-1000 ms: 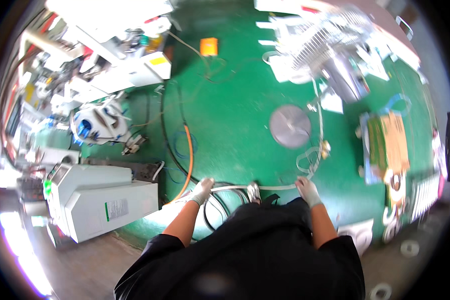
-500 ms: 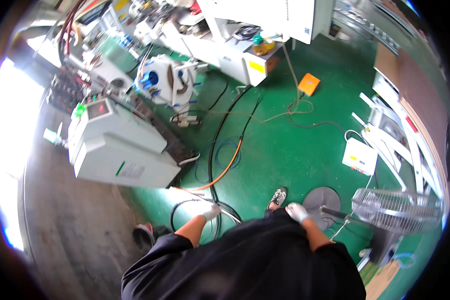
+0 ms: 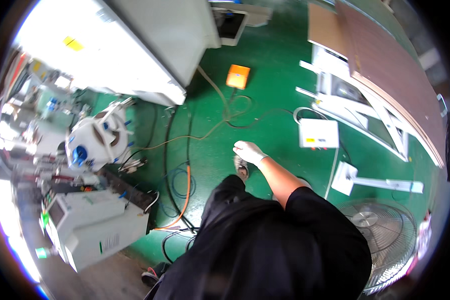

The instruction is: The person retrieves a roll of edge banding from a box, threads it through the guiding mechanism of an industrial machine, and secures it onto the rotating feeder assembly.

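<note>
My right hand point(image 3: 249, 152), in a white glove, is held out in front of my body with its fingers curled in. Nothing shows in it, and it touches nothing. Beneath it is my shoe point(image 3: 241, 168) on the green floor point(image 3: 270, 135). A thin tan cable point(image 3: 205, 137) runs over the floor ahead of the hand, and a white control box point(image 3: 318, 133) lies to its right. My left hand is out of the picture, with only the black clothing point(image 3: 265, 245) showing on that side.
An orange foot pedal point(image 3: 238, 76) lies ahead. Black cables point(image 3: 167, 155) and an orange hose point(image 3: 187, 190) cross the floor at left, beside a grey machine point(image 3: 95, 225). A large cabinet point(image 3: 160, 35) stands ahead left. A fan point(image 3: 380, 235) and a brown board point(image 3: 385, 75) are at right.
The view has moved forward and turned, so the pedal and control box now sit nearer the middle. My right hand has swung forward; my left hand has left the picture.
</note>
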`<action>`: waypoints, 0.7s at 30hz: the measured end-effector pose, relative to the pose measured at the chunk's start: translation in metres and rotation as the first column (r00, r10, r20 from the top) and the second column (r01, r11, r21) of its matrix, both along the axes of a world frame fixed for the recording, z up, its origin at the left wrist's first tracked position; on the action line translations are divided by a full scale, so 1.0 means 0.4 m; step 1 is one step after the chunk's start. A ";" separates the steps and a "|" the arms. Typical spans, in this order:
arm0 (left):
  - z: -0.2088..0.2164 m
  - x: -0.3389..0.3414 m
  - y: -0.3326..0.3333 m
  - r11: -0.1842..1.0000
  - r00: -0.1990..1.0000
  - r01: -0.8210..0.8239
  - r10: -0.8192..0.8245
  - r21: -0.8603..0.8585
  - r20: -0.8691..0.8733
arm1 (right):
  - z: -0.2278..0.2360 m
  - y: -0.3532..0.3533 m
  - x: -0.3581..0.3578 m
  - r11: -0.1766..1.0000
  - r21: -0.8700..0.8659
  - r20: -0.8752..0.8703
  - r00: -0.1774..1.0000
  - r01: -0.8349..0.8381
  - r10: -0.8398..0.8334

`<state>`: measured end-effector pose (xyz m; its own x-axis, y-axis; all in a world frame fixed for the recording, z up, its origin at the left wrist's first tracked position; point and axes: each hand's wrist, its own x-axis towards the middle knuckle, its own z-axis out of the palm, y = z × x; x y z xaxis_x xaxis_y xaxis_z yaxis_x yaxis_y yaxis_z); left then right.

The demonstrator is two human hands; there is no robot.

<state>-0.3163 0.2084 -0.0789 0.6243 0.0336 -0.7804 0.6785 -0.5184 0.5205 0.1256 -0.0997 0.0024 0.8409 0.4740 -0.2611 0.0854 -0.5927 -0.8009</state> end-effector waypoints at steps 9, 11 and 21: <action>-0.158 0.916 0.185 0.541 0.701 0.393 -0.700 0.744 0.139 | -0.243 -0.809 0.061 0.713 -0.338 -0.032 0.750 0.614 -0.661; 0.049 1.225 -0.112 0.943 0.901 -0.330 0.325 -0.032 0.288 | -0.248 -1.057 -0.038 0.606 -0.503 0.146 0.752 0.616 -0.642; 0.495 1.835 -0.681 0.993 0.937 0.026 0.014 -0.112 0.349 | -0.296 -0.957 0.615 0.491 -0.079 -0.688 0.309 0.867 -0.656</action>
<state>0.4179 -0.0642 0.1190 0.8576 -0.0464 -0.5122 0.4410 -0.4460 0.7788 0.3717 -0.4827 -0.1161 0.5694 -0.1697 -0.8044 -0.8000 0.1110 -0.5897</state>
